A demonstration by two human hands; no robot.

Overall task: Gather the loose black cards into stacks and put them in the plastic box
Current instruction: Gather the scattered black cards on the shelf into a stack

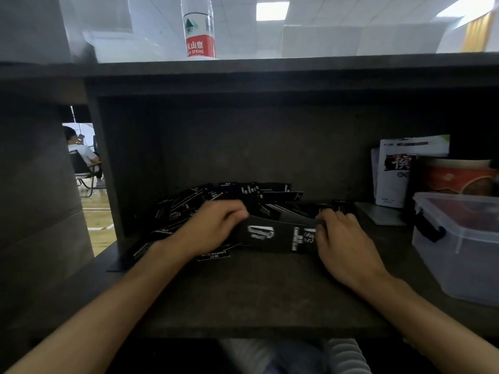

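A heap of loose black cards [229, 195] with white print lies spread at the back of the dark desk [256, 292]. Between my hands is a small stack of black cards [272, 236], its top face showing white lettering. My left hand [216, 225] grips the stack's left end with curled fingers. My right hand [343, 238] holds the right end, fingers curled over the edge. The clear plastic box [459, 249] with a black latch stands at the right edge of the desk, its lid on.
A water bottle [199, 31] stands on the shelf above the desk. White packets [397, 171] and a red-printed tub [459, 176] sit behind the box. A flat grey card [380, 214] lies beside it. A person sits far off through the left gap [81, 157].
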